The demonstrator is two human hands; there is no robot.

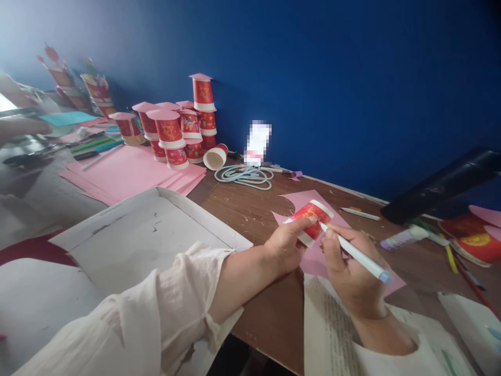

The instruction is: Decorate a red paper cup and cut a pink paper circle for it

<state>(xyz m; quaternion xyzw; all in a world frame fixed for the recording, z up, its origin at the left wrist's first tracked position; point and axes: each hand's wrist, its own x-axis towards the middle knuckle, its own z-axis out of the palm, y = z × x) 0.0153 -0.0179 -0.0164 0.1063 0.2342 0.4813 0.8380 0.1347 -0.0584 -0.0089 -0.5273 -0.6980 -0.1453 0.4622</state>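
Straight to the head view, and the red cup (307, 210) is the centre of attention, tipped on its side over a pink sheet (318, 266)! The left hand (285, 245) has its fingers wrapped round it, thumb pressed on the printed side, while the right hand (352, 271) pinches a white marker (354, 250), tip right at that cup; whether it touches, I cannot tell! Beyond the cup and to its left: looped pale cable (243, 180), a cup lying sideways (215, 157), then stacked cups (169, 130) capped with pink paper (163, 114)! Left of the red cup, a shallow white tray (195, 219); right of it, a slim pen (360, 213) and a glue stick (405, 236); nearer the person than the cup, a printed page (326, 329)
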